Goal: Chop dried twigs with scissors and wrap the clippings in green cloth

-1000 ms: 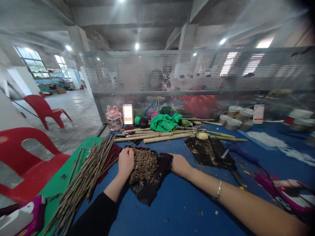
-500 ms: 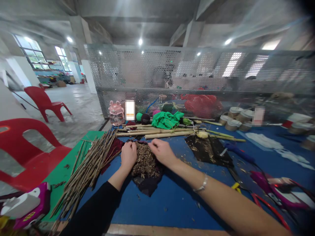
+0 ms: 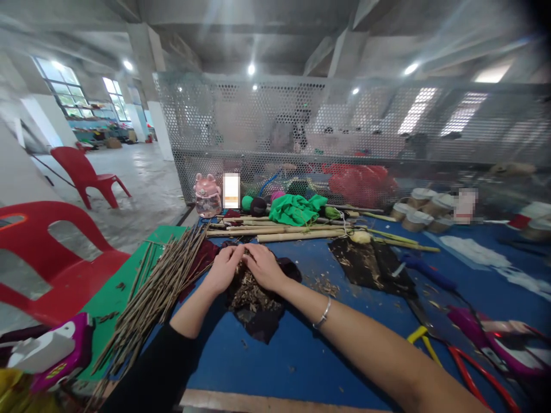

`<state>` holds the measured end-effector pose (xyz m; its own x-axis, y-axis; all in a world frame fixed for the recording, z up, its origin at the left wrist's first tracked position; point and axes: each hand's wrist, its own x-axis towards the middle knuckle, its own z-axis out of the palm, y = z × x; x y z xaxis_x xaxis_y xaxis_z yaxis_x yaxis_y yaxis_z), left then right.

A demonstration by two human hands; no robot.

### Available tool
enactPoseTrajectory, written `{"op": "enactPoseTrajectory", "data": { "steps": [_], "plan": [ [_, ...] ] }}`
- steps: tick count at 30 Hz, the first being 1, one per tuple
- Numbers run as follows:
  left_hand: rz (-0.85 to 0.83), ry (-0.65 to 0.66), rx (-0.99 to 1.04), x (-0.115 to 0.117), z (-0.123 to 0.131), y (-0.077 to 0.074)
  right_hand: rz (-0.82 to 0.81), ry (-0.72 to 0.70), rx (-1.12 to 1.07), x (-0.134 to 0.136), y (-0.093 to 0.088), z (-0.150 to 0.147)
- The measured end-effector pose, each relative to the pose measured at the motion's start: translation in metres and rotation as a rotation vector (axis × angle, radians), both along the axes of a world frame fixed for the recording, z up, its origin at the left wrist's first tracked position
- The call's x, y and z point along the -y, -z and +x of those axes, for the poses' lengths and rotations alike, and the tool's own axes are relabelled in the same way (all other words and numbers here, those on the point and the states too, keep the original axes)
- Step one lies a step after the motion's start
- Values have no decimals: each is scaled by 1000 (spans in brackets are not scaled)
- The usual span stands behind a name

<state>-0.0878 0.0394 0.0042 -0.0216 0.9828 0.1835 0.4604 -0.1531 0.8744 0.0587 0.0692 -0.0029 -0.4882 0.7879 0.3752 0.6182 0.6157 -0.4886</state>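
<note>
A heap of brown dry plant scraps (image 3: 251, 293) lies on a dark cloth (image 3: 260, 328) on the blue tabletop. My left hand (image 3: 227, 265) rests over the heap's far left side, fingers stretched toward the middle. From the right, my right hand (image 3: 264, 266) lies over the far part of the heap with its fingers extended. The fingertips meet near the top of the heap, and the hands hide what lies beneath them. Dark cloth also shows beyond my right wrist. Left of the heap is a bundle of thin dry sticks (image 3: 157, 295).
Thicker pale sticks (image 3: 297, 233) and green cloth (image 3: 297, 209) lie behind the hands, near a pink bottle (image 3: 207, 196). A dark scrap-strewn cloth (image 3: 365, 264), scissors (image 3: 415, 310), a blue glue gun (image 3: 430, 271) and red-handled pliers (image 3: 477, 373) are at right. Perforated metal panel (image 3: 253, 137) stands behind.
Both hands have moved inward from the heap's sides, and their fingers now meet over its far part. More of the heap is covered. The view has shifted slightly.
</note>
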Motion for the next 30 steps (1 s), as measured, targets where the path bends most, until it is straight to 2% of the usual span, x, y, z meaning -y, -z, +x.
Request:
{"op": "enactPoseTrajectory", "data": {
  "steps": [2, 4, 6, 7, 10, 12, 15, 19, 23, 27, 30],
  "plan": [
    [-11, 148, -49, 13, -9, -5, -44, -23, -27, -1, -12, 7],
    [-16, 197, -159, 25, -11, -4, 5, -36, -61, -2, -23, 19],
    [-15, 149, -268, 32, -5, 2, 65, 46, -63, -4, -29, 36],
    [-6, 102, -307, 34, 0, 7, 40, 126, -34, -5, -29, 46],
    [50, -41, -359, 32, 17, 20, -217, 298, 121, -6, -19, 72],
    [93, -106, -358, 29, 29, 27, -331, 280, 177, -5, -10, 84],
    [140, -160, -364, 23, 48, 32, -318, 253, 174, -4, -6, 99],
    [108, -170, -387, 16, 94, 26, -270, 314, 195, -13, -16, 134],
    [-2, -116, -373, 6, 163, 14, -219, 420, 242, -26, -24, 196],
    [-51, -61, -368, -7, 228, 11, -202, 567, 298, -35, -23, 252],
    [-50, -59, -379, -21, 261, 13, -198, 658, 337, -38, -19, 276]
  ]
}}
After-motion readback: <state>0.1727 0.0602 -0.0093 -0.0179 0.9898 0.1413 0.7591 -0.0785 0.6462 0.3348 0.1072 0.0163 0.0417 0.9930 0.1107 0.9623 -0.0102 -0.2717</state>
